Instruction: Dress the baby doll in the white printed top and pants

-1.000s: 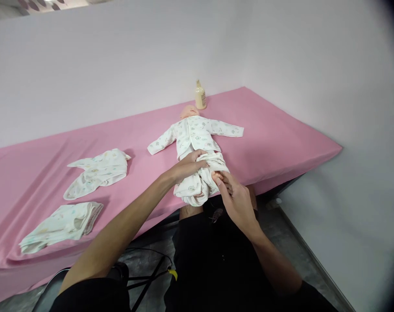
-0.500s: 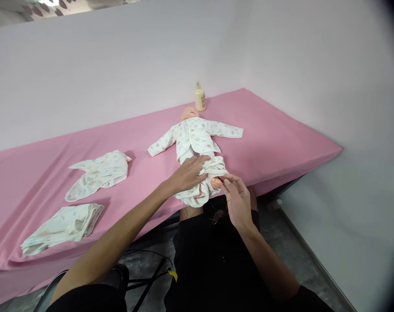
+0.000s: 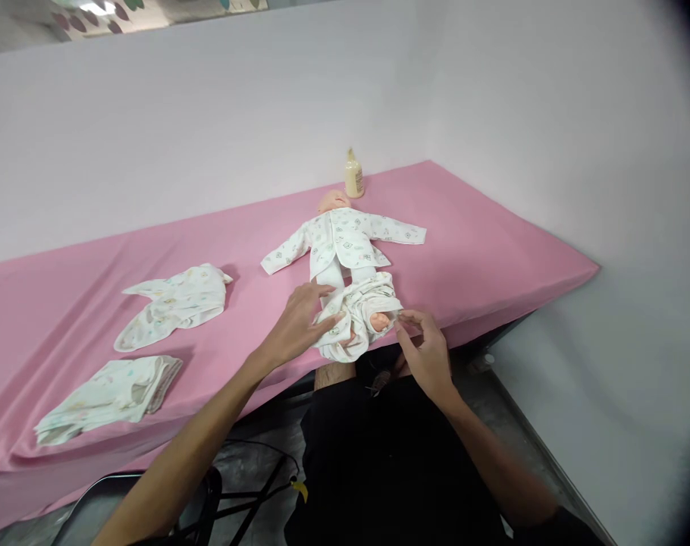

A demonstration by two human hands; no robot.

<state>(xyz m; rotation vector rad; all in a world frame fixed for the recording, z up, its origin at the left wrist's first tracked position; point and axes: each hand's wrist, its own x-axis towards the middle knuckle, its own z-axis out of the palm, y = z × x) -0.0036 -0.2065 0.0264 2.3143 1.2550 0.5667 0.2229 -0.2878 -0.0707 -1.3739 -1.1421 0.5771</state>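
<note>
A baby doll [image 3: 334, 200] in a white printed jacket [image 3: 348, 236] lies on its back on the bed, arms spread. White printed baby pants [image 3: 353, 303] are bunched around its lower legs, and one foot [image 3: 380, 321] shows in a cuff. My left hand [image 3: 299, 324] is open at the left side of the pants, thumb and fingers apart, the thumb against the cloth. My right hand [image 3: 428, 353] pinches the cuff edge beside the foot between thumb and fingers. The other foot is mostly hidden in the folds.
A pink sheet [image 3: 481, 250] covers the bed along the wall. A cream pump bottle [image 3: 354, 176] stands beyond the doll's head. To the left lie a crumpled printed garment [image 3: 180, 303] and a folded printed cloth [image 3: 109, 398]. A black chair [image 3: 134, 500] stands below.
My left hand has moved left and its fingers have spread off the top of the pants. My right hand has shifted slightly right, still at the cuff.
</note>
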